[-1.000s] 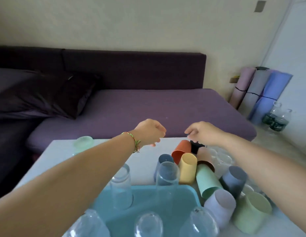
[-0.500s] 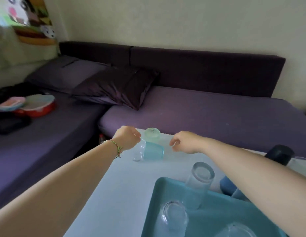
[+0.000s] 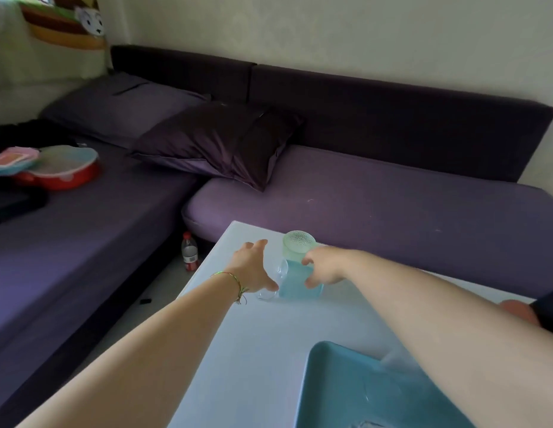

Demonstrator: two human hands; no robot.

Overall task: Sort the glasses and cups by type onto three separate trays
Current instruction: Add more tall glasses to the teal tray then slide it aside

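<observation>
Fingers of right hand (image 3: 326, 268) grip blue cup (image 3: 299, 284), left hand (image 3: 253, 267) spread, on white table (image 3: 253, 350) beside purple sofa (image 3: 377, 211).

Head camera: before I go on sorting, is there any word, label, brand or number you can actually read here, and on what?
None can be read.
Bottle on the floor: red label, print too small and blurred.
Wall picture, top left: a cartoon face, no legible words.
Pink item on the sofa: red patch, no text discernible.
Green cup, blue cup, clear glass, teal tray: no markings visible.
</observation>
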